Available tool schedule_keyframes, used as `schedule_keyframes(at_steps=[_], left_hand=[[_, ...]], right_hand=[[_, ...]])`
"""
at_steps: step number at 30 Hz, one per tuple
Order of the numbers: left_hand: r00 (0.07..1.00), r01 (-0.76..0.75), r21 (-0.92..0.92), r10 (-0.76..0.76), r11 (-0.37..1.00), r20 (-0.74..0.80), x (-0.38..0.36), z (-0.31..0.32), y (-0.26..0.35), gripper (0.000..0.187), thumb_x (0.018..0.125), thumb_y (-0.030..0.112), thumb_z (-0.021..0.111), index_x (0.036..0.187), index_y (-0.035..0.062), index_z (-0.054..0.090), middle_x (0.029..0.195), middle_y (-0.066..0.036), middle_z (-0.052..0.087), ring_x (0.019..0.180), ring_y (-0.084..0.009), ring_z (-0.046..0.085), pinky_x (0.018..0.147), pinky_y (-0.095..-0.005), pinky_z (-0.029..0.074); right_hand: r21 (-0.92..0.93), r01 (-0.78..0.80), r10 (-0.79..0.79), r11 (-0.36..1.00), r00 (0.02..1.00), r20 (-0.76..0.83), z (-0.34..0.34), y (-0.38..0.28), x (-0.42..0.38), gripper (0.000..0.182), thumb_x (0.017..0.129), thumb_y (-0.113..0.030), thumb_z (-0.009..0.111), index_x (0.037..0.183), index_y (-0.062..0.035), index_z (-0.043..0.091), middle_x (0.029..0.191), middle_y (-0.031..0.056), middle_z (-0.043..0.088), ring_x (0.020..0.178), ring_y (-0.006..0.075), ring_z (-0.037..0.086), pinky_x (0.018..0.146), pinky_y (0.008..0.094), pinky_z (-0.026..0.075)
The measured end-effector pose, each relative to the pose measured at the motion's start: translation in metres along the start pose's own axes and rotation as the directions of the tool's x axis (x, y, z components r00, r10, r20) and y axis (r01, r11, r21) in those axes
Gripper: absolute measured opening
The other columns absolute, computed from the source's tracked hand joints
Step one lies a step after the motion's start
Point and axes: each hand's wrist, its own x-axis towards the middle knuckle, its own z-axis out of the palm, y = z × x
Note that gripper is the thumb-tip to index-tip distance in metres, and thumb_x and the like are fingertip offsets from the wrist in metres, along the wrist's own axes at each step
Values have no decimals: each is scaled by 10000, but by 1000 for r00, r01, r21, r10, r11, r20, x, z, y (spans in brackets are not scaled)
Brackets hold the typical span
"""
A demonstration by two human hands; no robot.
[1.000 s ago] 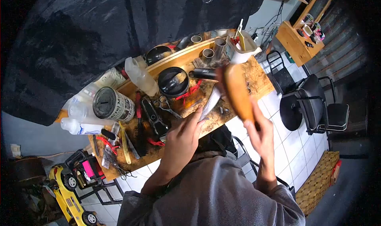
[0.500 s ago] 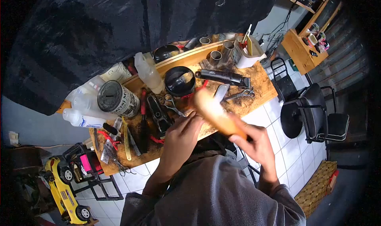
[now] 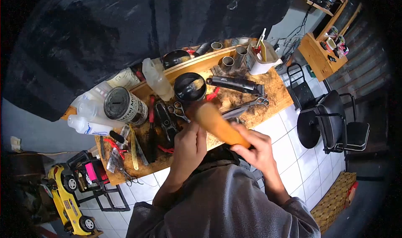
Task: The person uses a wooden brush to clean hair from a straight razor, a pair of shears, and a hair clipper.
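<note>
I am gripping the handle end of a wooden brush (image 3: 215, 123) in my right hand (image 3: 253, 148), fingers wrapped closed around it, while the far end is angling up and away over the cluttered workbench (image 3: 274, 89). My left hand (image 3: 188, 148) is curling beside the brush, fingertips touching its near side; whether it is actually pinching anything I cannot tell. Judging by this, the brush is already picked up and off the bench, and whatever is being done to its head looks midway at most, since both hands are on it and nothing is set down. Just beyond my grip a pair of scissors (image 3: 178, 111) and a black bowl (image 3: 189, 87) are lying, with a hair clipper (image 3: 234, 84) further out and a printed tin can (image 3: 124, 106) off to the left. The bench edge is running directly under my hands; open room is mostly toward me and to the right, above the tiled floor (image 3: 289, 142)
</note>
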Motion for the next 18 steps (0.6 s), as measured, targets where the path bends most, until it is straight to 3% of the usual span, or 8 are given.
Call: schedule_keyframes(at_steps=[2,4,6,8,12,14,16,18], left_hand=[[993,94,-96,-86,991,86,0,-2,0,149,953,73,455,1013,-20,554,752,-138,641,647,-205,648,575,-298,482],[986,166,-196,-159,966,53,-2,-1,-6,160,971,99,433,1001,-18,538,735,-117,625,608,-167,601,545,-277,454],[972,231,-297,-235,927,21,-2,-3,-9,179,990,126,412,989,-15,522,718,-97,609,569,-130,554,515,-256,425],[911,387,-652,-381,652,160,1,-8,-11,202,1020,159,361,1051,-3,478,818,-52,543,570,-72,399,509,-218,334],[905,397,-755,-361,521,226,2,-1,-25,171,1010,165,407,1086,26,472,845,-51,536,581,-72,393,507,-218,325],[906,389,-707,-385,590,177,3,1,-10,192,1023,189,365,1001,27,466,710,-25,483,532,-57,377,480,-217,310],[858,424,-840,-447,338,253,8,-1,-2,158,1019,176,381,977,42,452,707,-11,444,546,-62,380,489,-221,313],[903,402,-809,-334,429,272,2,-2,-18,135,1014,166,397,955,51,437,739,-1,414,571,-65,382,499,-216,313]], right_hand=[[12,-7,8,1000,1000,-14,5,7,1,517,780,-217,746,1235,-35,581,968,205,671,778,255,664,743,350,517],[-160,-190,156,969,967,-202,4,19,2,490,792,-204,737,1218,-16,585,962,204,671,785,232,663,736,343,516],[-108,-315,251,943,886,-391,3,26,9,423,839,-172,694,1186,36,573,858,180,678,788,180,656,708,317,509],[1,-472,442,882,825,-353,-6,19,6,379,845,-153,680,1148,47,568,853,176,674,805,178,658,718,314,510],[-135,124,-138,983,985,-104,0,23,-4,448,754,-237,779,1072,31,612,891,176,662,763,262,668,658,320,526],[-118,41,-34,992,998,58,5,11,2,458,737,-281,774,1055,16,631,871,165,653,706,273,645,634,345,517],[-130,61,-66,990,997,-33,12,25,7,454,741,-280,767,1057,15,628,862,165,650,708,280,642,633,341,517],[-244,-21,-12,970,991,-134,10,35,11,471,773,-300,739,1099,14,610,892,183,653,768,294,654,683,357,521]])
